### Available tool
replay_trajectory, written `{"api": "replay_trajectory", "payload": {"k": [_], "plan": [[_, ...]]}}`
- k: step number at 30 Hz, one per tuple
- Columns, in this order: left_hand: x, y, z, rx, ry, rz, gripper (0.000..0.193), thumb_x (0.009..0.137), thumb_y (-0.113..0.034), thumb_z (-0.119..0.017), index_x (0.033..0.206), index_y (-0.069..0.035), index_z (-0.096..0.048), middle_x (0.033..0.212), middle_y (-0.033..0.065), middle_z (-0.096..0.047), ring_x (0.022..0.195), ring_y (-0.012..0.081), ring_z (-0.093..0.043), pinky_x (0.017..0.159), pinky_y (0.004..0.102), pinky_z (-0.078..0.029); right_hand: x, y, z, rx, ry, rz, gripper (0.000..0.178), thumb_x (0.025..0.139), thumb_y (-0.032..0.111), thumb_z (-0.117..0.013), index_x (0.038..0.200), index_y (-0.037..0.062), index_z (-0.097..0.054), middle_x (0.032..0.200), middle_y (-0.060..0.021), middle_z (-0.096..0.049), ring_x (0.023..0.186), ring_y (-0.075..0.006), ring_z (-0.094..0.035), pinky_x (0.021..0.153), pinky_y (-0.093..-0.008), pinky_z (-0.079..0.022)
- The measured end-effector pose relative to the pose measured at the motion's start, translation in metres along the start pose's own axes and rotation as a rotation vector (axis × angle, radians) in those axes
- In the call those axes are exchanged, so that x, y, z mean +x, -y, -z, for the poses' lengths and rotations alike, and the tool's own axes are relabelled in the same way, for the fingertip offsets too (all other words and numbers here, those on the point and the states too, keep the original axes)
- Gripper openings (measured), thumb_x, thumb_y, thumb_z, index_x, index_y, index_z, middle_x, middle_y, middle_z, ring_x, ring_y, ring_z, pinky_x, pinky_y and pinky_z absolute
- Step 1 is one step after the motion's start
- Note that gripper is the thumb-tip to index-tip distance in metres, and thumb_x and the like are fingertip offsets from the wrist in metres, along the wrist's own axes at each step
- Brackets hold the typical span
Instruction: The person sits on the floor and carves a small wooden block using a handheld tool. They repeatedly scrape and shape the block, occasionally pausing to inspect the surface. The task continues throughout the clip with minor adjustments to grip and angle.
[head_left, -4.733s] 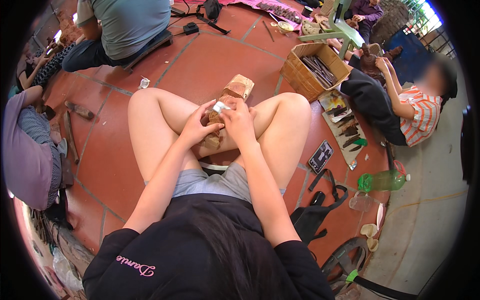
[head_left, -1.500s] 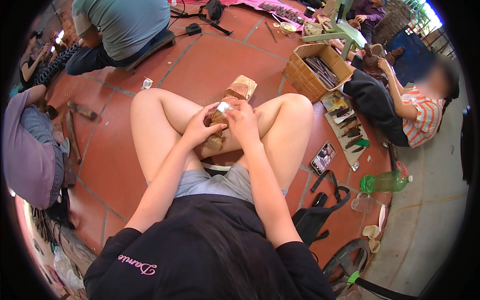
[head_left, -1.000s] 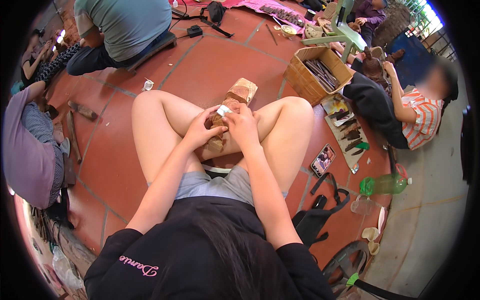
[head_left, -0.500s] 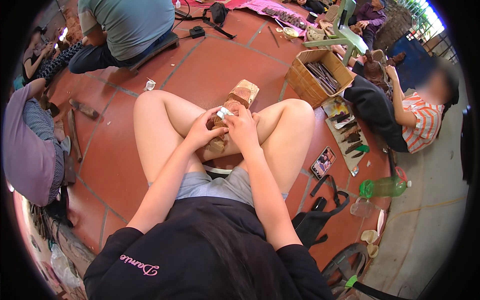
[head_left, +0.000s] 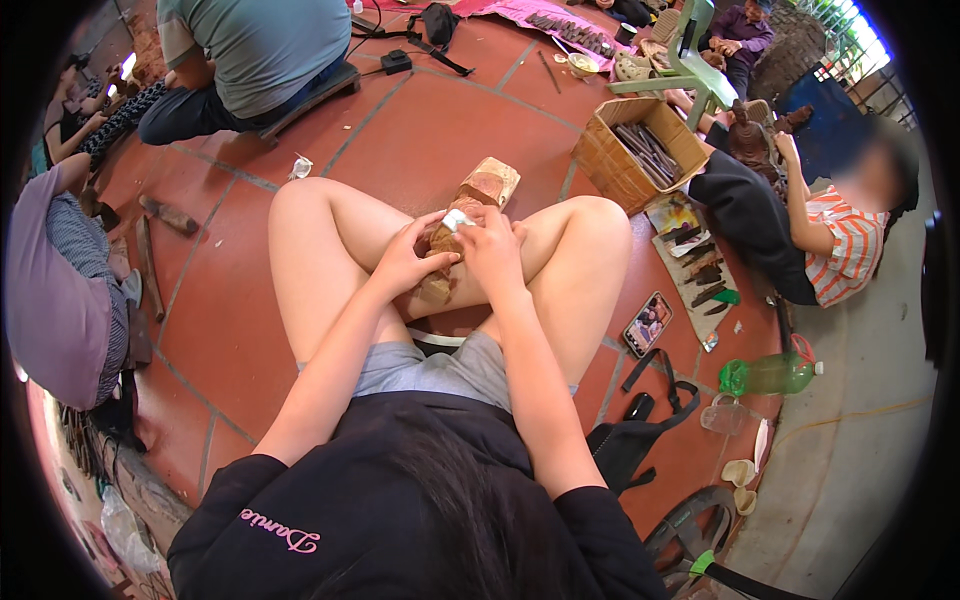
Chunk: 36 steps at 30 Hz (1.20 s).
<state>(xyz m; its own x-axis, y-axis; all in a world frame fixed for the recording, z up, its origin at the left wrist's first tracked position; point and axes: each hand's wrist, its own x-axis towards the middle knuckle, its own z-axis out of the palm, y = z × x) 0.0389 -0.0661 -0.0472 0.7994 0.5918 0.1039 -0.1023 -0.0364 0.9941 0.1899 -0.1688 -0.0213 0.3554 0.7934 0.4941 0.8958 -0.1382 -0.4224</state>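
Note:
A carved wooden block (head_left: 490,182), pale at its squared far end and reddish-brown along its worked middle, lies slanting across my lap between my bent legs. My left hand (head_left: 408,258) is closed round the near left side of the carving. Over its middle, my right hand (head_left: 490,252) pinches a small folded white piece (head_left: 456,219), which is against the wood; whether it is paper or cloth I cannot tell. My fingers hide much of the carved middle.
To the right are a cardboard box (head_left: 605,150) of dark tools, a board (head_left: 690,270) with several tools, a phone (head_left: 648,325), a green bottle (head_left: 770,374) and a black bag (head_left: 625,445). Other people sit on the left, ahead and at right. Wooden pieces (head_left: 150,270) lie left.
The white piece and my right fingers have shifted slightly over the carving, and the white piece's shape looks different. My left hand keeps its hold on the wood.

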Motion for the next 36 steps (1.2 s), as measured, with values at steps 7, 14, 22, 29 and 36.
{"api": "replay_trajectory", "payload": {"k": [7,14,22,29,36], "plan": [[-0.0008,-0.0036,-0.0009,0.006,-0.010,-0.007,0.077,0.083,-0.007,-0.082,0.147,0.002,-0.040,0.139,0.0174,-0.057,0.122,0.0202,-0.058,0.101,0.0350,-0.050,0.0007,-0.0047,-0.0031,-0.004,-0.045,0.000,0.012,0.081,0.017,-0.079,0.093,0.0143,-0.080,0.110,-0.0016,-0.066,0.100,-0.0200,-0.063,0.091,-0.0429,-0.036],[-0.0011,-0.0032,-0.0007,0.012,-0.011,-0.008,0.077,0.083,-0.008,-0.082,0.146,0.002,-0.040,0.140,0.0175,-0.056,0.124,0.0208,-0.057,0.103,0.0358,-0.049,0.0009,-0.0030,-0.0023,-0.043,-0.067,-0.047,0.012,0.081,0.018,-0.078,0.093,0.0145,-0.080,0.111,-0.0001,-0.066,0.101,-0.0193,-0.063,0.091,-0.0440,-0.035],[-0.0002,0.0009,0.0000,-0.024,-0.003,-0.006,0.077,0.083,-0.007,-0.082,0.147,0.002,-0.039,0.140,0.0177,-0.055,0.124,0.0211,-0.057,0.103,0.0359,-0.049,0.0002,0.0017,0.0004,-0.035,-0.008,-0.027,0.011,0.081,0.017,-0.078,0.092,0.0140,-0.080,0.112,-0.0007,-0.065,0.102,-0.0203,-0.062,0.091,-0.0454,-0.035],[0.0004,0.0022,0.0002,-0.014,-0.004,-0.004,0.078,0.083,-0.007,-0.082,0.147,0.002,-0.039,0.140,0.0178,-0.055,0.124,0.0212,-0.057,0.102,0.0356,-0.050,-0.0017,0.0018,-0.0012,-0.018,-0.022,-0.016,0.010,0.082,0.017,-0.077,0.090,0.0136,-0.079,0.112,-0.0010,-0.065,0.101,-0.0194,-0.062,0.090,-0.0455,-0.036],[0.0010,0.0009,-0.0011,-0.027,-0.012,-0.023,0.077,0.083,-0.008,-0.082,0.147,0.002,-0.040,0.139,0.0176,-0.056,0.124,0.0209,-0.056,0.102,0.0356,-0.050,-0.0012,-0.0001,-0.0012,-0.041,-0.048,0.021,0.010,0.082,0.017,-0.076,0.091,0.0140,-0.080,0.112,-0.0018,-0.065,0.103,-0.0224,-0.062,0.089,-0.0464,-0.037]]}}
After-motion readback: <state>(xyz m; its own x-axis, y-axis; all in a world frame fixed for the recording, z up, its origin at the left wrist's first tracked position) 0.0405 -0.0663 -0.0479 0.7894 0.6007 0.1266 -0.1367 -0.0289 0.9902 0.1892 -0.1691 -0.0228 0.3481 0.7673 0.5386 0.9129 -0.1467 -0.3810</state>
